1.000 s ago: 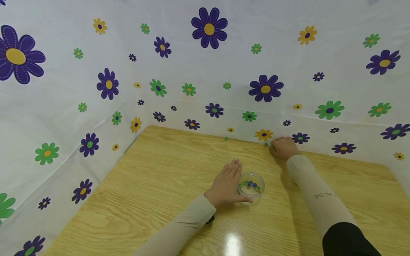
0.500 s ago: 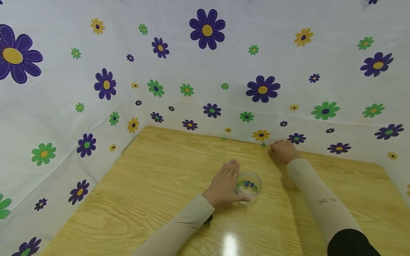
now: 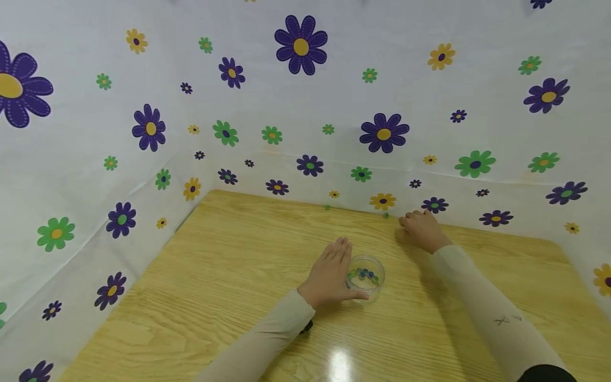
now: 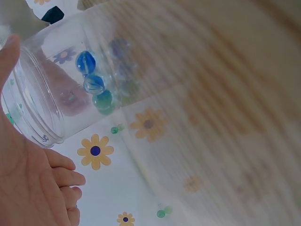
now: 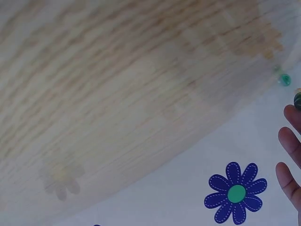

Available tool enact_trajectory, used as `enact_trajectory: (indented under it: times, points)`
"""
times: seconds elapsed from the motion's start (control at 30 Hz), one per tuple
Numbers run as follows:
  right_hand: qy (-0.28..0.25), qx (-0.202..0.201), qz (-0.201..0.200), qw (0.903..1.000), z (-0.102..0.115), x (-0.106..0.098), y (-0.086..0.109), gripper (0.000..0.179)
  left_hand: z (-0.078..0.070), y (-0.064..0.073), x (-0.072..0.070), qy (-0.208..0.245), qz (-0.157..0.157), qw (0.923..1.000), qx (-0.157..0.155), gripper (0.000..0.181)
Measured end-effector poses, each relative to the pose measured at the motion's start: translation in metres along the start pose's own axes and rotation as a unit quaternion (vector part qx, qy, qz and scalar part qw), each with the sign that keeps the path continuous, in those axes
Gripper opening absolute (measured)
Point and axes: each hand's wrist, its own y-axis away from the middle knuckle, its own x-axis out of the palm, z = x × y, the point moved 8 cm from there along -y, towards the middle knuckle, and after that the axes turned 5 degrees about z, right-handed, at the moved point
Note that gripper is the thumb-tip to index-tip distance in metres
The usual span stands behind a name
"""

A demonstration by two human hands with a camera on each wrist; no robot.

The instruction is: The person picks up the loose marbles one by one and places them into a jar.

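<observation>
A clear jar (image 3: pixel 365 258) without a lid stands on the wooden table, several blue and green marbles (image 3: pixel 364 274) at its bottom. My left hand (image 3: pixel 329 277) lies against its left side, fingers straight, thumb along the near side by the rim. At the table's back edge is my right hand (image 3: pixel 422 230); in the right wrist view its fingertips (image 5: pixel 291 141) reach in from the right, a dark green marble (image 5: pixel 297 100) at the topmost one. The thumb is out of that view. A loose green marble (image 3: pixel 385 215) lies left of this hand, another (image 3: pixel 327 207) farther left.
White cloth (image 3: pixel 267 95) with printed flowers hangs behind and left of the table (image 3: pixel 229 254). Both loose marbles lie close to where the cloth meets the back edge. The tabletop shines and mirrors the flowers.
The head view has swung slightly right, so the scene shifts left. My right hand has moved slightly right, away from the nearer loose marble. My left hand stays at the jar.
</observation>
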Motion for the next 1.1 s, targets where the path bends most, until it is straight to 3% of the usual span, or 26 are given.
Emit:
enact_trajectory:
  times: [0.2, 0.43, 0.77, 1.1]
  points:
    - [-0.006, -0.001, -0.02, 0.9998, 0.006, -0.014, 0.012, 0.012, 0.0, -0.001, 0.001, 0.008, 0.001, 1.0, -0.001, 0.115]
    - [-0.008, -0.028, -0.099, 0.9946, 0.022, -0.04, 0.032, 0.009, 0.0, -0.002, 0.002, 0.003, 0.001, 1.0, 0.001, 0.115]
    - [0.001, -0.082, -0.203, 0.9758, 0.051, -0.08, 0.054, 0.017, 0.0, -0.004, 0.002, 0.013, 0.015, 0.9998, -0.006, 0.115]
    - [0.004, -0.122, -0.241, 0.9627, 0.079, -0.101, 0.07, 0.02, -0.001, -0.003, -0.001, 0.012, 0.01, 0.9999, -0.006, 0.116]
